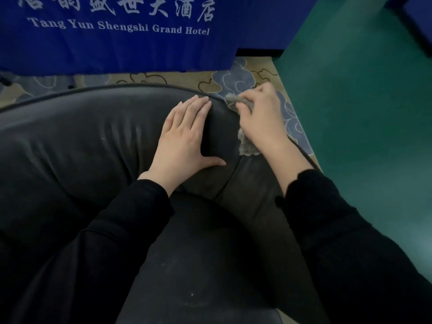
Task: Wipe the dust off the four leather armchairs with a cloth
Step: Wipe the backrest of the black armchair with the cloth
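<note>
A black leather armchair [81,141] fills most of the head view, its curved backrest running from left to upper right and its seat cushion below. My left hand [184,139] lies flat on the backrest with straight fingers and the thumb spread. My right hand [261,118] grips a grey cloth [246,146] at the right end of the backrest, against its piped rim. Part of the cloth sticks out past the fingertips and another part hangs below the palm. Both forearms wear black sleeves.
A blue table skirt [117,43] printed with hotel lettering hangs just behind the chair. Patterned carpet [240,78] shows between them. A green surface [362,101] rises on the right, close to the chair's right side.
</note>
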`<state>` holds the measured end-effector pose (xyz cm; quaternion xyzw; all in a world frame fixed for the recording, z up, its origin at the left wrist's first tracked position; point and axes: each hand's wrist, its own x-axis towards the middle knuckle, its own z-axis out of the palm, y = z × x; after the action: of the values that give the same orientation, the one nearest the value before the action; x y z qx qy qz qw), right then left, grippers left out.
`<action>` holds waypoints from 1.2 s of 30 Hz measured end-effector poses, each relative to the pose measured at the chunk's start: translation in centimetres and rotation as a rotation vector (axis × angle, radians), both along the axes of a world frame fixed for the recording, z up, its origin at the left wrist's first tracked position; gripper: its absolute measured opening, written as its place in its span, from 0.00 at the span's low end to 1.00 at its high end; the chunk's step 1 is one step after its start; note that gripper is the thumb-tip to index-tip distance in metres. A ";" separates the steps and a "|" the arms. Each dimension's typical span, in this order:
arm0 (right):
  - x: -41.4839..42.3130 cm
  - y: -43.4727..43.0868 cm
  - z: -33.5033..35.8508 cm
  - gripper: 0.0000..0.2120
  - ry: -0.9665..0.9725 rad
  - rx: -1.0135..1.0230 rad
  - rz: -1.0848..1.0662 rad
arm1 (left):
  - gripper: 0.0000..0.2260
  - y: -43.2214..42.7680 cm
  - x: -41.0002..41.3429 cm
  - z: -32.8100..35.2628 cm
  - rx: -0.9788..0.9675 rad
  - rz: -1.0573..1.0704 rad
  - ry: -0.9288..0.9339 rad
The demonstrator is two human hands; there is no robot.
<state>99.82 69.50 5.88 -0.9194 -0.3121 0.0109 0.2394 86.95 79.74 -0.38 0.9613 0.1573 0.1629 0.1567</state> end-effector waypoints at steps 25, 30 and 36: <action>-2.0 -9.9 -1.6 0.08 -0.110 0.129 -0.077 | 0.53 -3.6 2.9 1.2 -0.001 -0.241 0.078; -4.2 -13.7 -2.3 0.08 -0.165 0.158 -0.227 | 0.52 -3.7 3.0 0.9 -0.003 -0.218 0.066; -2.3 -10.3 -2.6 0.09 -0.236 0.191 -0.062 | 0.51 -3.5 3.1 0.8 -0.020 -0.219 0.053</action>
<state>97.53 59.22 3.23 -0.8966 -0.3090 -0.1344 0.2873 90.04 76.23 0.38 0.9751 0.0572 0.1176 0.1790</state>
